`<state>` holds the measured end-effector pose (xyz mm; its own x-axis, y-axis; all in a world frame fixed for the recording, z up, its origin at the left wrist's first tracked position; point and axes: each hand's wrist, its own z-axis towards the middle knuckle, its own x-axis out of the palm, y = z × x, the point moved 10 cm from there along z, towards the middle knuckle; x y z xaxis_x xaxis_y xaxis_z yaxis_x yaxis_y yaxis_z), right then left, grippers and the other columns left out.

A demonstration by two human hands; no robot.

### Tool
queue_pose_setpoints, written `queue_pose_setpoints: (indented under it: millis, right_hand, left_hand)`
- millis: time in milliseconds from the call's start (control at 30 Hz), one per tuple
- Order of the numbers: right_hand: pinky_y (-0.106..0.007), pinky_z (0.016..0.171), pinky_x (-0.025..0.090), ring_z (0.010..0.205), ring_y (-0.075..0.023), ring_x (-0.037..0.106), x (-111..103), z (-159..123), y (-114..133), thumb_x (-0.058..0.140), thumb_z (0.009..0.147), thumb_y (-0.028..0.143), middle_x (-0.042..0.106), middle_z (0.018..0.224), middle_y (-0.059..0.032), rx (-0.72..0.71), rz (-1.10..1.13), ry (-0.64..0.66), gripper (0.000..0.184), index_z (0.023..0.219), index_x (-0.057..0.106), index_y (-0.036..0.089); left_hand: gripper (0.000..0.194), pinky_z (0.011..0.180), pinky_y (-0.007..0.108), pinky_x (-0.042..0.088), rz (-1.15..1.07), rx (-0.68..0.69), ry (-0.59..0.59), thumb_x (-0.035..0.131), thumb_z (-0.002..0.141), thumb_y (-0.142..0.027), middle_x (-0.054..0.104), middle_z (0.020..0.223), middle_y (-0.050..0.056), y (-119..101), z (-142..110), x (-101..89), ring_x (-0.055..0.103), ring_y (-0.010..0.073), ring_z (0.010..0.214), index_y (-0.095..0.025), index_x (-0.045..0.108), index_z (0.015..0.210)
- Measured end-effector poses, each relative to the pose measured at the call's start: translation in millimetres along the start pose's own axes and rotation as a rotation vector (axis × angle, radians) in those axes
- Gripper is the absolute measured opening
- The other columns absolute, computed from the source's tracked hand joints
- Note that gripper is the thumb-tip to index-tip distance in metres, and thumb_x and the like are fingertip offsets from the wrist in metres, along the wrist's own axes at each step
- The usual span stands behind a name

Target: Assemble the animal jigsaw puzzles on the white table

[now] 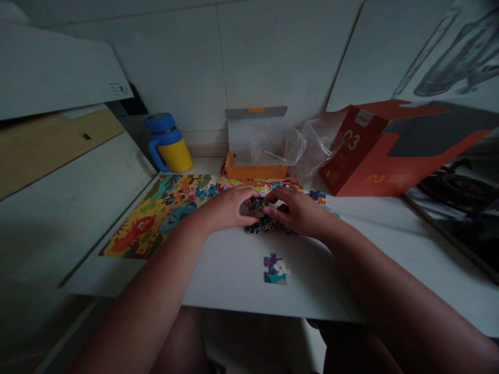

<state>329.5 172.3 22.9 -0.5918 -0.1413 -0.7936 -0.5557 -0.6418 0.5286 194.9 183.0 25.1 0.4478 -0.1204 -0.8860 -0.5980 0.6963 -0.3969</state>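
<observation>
Jigsaw pieces [257, 209] are bunched between my two hands, above the white tabletop. My left hand [230, 208] curves round their left side, thumb and fingers against their edges. On the opposite side my right hand [298, 210] is closed, its thumb pressed on a piece. More pieces, some dark side up, lie under and between the hands, partly hidden by the fingers. Closer to the front edge, a single purple, teal and white jigsaw piece [276, 270] lies flat, apart from both hands.
A colourful picture sheet [150, 218] lies left. Behind the hands stands an opened orange-and-grey box [255, 171] with clear plastic bags [312, 145]. A blue-and-yellow mug [173, 150] is back left; a large orange box [362, 161] and a dark stove [460, 192] are at right.
</observation>
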Motion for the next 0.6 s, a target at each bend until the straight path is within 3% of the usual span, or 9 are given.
queue_pose_setpoints:
  millis: [133, 333, 467, 600]
  right_hand:
    - [-0.036, 0.083, 0.049, 0.088, -0.0220, 0.066, -4, 3, 2, 0.049, 0.111, 0.040, 0.075, 0.096, -0.0071, -0.002, 0.028, -0.045, 0.028, 0.103, 0.069, 0.022]
    - [-0.034, 0.078, 0.046, 0.082, -0.0220, 0.064, -13, 4, -3, 0.049, 0.107, 0.041, 0.071, 0.087, -0.0067, 0.048, 0.008, -0.127, 0.030, 0.090, 0.065, 0.023]
    - [-0.032, 0.069, 0.042, 0.075, -0.0203, 0.063, -32, -1, -23, 0.048, 0.105, 0.043, 0.070, 0.083, -0.0060, 0.198, -0.065, -0.214, 0.033, 0.086, 0.065, 0.022]
    - [-0.032, 0.063, 0.037, 0.069, -0.0212, 0.062, -71, -16, -48, 0.050, 0.102, 0.042, 0.070, 0.076, -0.0066, 0.399, -0.195, -0.399, 0.031, 0.089, 0.069, 0.022]
  left_hand:
    - [0.054, 0.113, 0.046, 0.051, -0.001, 0.037, -0.078, 0.090, 0.085, -0.032, 0.071, 0.139, 0.009, -2, 0, -5.7, 0.066, 0.0289, 0.130, -0.025, 0.067, 0.134]
    - [0.060, 0.116, 0.044, 0.050, -0.015, 0.008, -0.090, 0.086, 0.088, -0.024, 0.068, 0.148, 0.009, -2, 0, -13.6, 0.065, 0.0268, 0.135, -0.026, 0.064, 0.144]
    - [0.055, 0.104, 0.040, 0.055, 0.044, -0.118, -0.134, 0.083, 0.091, -0.027, 0.075, 0.136, 0.009, 21, -3, -25.8, 0.072, 0.0255, 0.118, -0.025, 0.066, 0.142]
    - [0.056, 0.091, 0.036, 0.056, 0.174, -0.365, -0.328, 0.082, 0.091, -0.040, 0.077, 0.122, 0.009, 59, -22, -68.9, 0.074, 0.0259, 0.102, -0.023, 0.065, 0.141]
